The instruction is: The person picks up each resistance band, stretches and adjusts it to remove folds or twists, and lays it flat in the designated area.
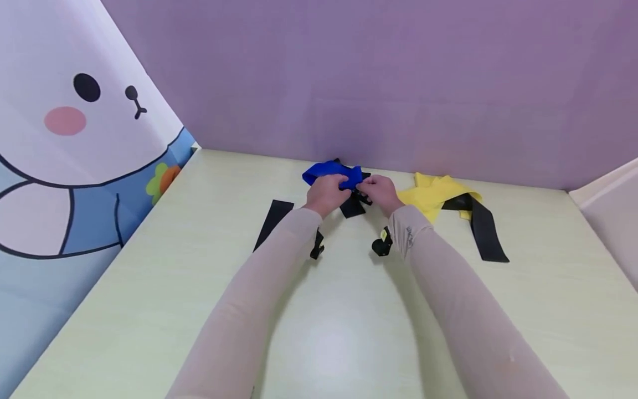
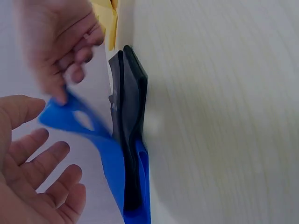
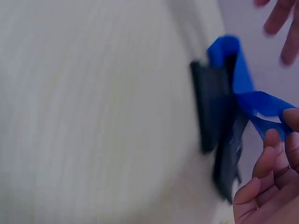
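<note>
The blue strip [image 1: 324, 169] is at the top middle of the head view, by the back edge of the pale table [image 1: 329, 338]. It bends round one end of a black piece [image 2: 131, 88].

The right hand [image 1: 381, 192] has the loose blue end pinched between its thumb and fingers. The left hand [image 1: 325, 194] is close by. In the left wrist view its fingers are spread and bent a little, with no hold on anything. Its thumb is right by the blue end, but I cannot tell if they touch.

I think the step in hand is working the blue end around the black piece. The next move seems to call for a firm right pinch, and for the left hand to take hold and steady the pile, as the soft end could slip or twist.

The blue strip looks thin, smooth and bendy, with a gap like a small loop near its end. The black piece is flat, dark and folded in layers. At the right of the head view, a soft, crumpled yellow cloth [image 1: 430, 194] lies with a long black strip [image 1: 485, 233]. A short black strip [image 1: 273, 221] lies left of the middle, partly behind the left sleeve [image 1: 264, 277].
</note>
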The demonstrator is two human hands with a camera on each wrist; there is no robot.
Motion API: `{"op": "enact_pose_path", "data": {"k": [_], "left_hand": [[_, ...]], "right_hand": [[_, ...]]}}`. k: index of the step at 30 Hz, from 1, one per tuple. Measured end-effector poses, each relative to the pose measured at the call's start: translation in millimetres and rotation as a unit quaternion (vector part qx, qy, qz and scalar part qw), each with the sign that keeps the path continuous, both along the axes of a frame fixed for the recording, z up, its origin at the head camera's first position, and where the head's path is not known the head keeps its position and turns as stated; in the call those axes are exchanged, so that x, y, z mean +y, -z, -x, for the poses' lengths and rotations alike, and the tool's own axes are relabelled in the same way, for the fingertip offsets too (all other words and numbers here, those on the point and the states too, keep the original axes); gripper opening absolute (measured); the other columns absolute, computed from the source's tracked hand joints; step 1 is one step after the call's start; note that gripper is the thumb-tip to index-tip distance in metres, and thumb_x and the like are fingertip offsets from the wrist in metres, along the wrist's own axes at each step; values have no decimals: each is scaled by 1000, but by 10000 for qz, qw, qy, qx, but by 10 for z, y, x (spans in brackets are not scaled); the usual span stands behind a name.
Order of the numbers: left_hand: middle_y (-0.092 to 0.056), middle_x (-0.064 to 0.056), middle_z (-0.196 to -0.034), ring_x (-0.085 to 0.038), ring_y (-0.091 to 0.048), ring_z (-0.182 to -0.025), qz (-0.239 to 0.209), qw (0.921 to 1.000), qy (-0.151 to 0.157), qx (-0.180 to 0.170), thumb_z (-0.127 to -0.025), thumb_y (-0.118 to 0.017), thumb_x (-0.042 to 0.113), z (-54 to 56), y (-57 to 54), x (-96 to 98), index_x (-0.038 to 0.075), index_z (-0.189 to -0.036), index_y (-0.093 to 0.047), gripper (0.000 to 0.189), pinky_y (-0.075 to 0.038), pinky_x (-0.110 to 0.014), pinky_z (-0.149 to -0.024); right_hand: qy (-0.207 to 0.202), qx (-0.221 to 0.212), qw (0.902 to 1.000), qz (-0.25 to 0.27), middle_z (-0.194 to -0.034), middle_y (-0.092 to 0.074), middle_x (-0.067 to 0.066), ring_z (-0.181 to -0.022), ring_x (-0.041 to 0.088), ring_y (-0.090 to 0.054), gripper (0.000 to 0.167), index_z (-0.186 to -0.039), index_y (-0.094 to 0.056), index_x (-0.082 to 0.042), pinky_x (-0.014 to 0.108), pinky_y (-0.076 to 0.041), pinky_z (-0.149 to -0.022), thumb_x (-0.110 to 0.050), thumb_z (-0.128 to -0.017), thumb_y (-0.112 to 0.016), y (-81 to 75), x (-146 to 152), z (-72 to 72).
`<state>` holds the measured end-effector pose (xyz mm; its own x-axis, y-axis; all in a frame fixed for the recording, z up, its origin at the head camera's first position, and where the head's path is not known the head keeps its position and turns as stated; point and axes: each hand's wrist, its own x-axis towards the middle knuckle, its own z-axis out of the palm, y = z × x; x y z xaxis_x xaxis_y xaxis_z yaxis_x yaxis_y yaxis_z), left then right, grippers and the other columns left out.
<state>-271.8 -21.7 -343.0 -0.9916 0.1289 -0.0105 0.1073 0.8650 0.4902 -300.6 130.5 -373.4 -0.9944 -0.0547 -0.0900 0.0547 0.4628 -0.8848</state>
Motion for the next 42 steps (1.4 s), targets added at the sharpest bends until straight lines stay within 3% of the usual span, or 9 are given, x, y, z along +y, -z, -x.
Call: {"op": "enact_pose_path", "data": {"k": [5,10,14,17,22,26,31,37,42], "left_hand": [[-52,-4,-139,-27,-49,-124,180,9998,-68,-19,-94,-60,32,16,7,7,21,-143,-47,52,-45,-41,-94],[-54,-5,-137,-31,-49,-121,271,9994,-60,189,-93,-61,35,26,36,0,20,-144,-46,55,-43,-44,-96],[-57,-3,-134,-31,-52,-118,744,9960,1,486,-94,-58,39,9,22,-8,19,-141,-50,51,-44,-44,-94],[-65,-2,-122,-27,-60,-106,984,9926,-5,716,-97,-55,35,-22,0,-11,21,-134,-57,40,-49,-41,-85],[-71,-3,-91,-23,-66,-78,785,9871,-23,1393,-98,-53,24,-76,-55,-19,17,-114,-69,24,-51,-35,-64],[-67,-6,-77,-23,-62,-67,130,9806,-6,1958,-98,-56,22,-62,-163,-84,8,-96,-70,20,-45,-33,-58],[-61,-6,-78,-21,-54,-67,-1275,9754,-218,1784,-99,-54,20,-33,-407,-232,4,-87,-63,22,-36,-27,-58],[-53,-7,-71,-19,-49,-62,-2619,9460,-226,1895,-99,-54,18,-82,-740,-306,4,-74,-48,29,-35,-24,-56],[-67,-14,-87,-21,-65,-79,-3506,9155,372,1935,-98,-56,13,-163,-948,-269,-3,-84,-59,21,-50,-24,-71]], "right_hand": [[-119,-336,9968,709,-82,-57,0,-72,16,-52,13,-90,-56,-6,29,-44,-68,-18,-93,-61,-162,-89,-101],[-483,-275,9961,684,-81,-58,0,-76,19,-53,13,-94,-58,-2,30,-45,-67,-14,-93,-60,-258,-139,-214],[-569,-226,9960,644,-80,-59,-1,-75,17,-53,16,-98,-61,0,33,-47,-73,-15,-94,-60,-265,-145,-251],[-573,-189,9960,661,-80,-59,-2,-75,16,-54,17,-96,-61,0,38,-47,-80,-17,-94,-60,-245,-128,-261],[-854,-90,9945,592,-90,-62,8,-85,27,-55,23,-102,-61,4,43,-45,-85,-18,-96,-58,-200,-46,-286],[-918,-31,9944,522,-101,-62,13,-84,27,-55,29,-115,-59,6,42,-45,-82,-15,-96,-57,-150,36,-285],[-878,60,9950,473,-89,-61,-3,-73,15,-53,33,-121,-57,7,39,-46,-77,-13,-94,-60,-90,67,-227],[-997,80,9946,279,-103,-58,13,-96,29,-53,49,-136,-47,4,43,-44,-91,-14,-93,-63,-91,-42,-187],[-1190,233,9920,338,-126,-51,20,-110,31,-48,65,-145,-36,-4,42,-40,-98,-16,-90,-68,-153,-274,-184]]}}
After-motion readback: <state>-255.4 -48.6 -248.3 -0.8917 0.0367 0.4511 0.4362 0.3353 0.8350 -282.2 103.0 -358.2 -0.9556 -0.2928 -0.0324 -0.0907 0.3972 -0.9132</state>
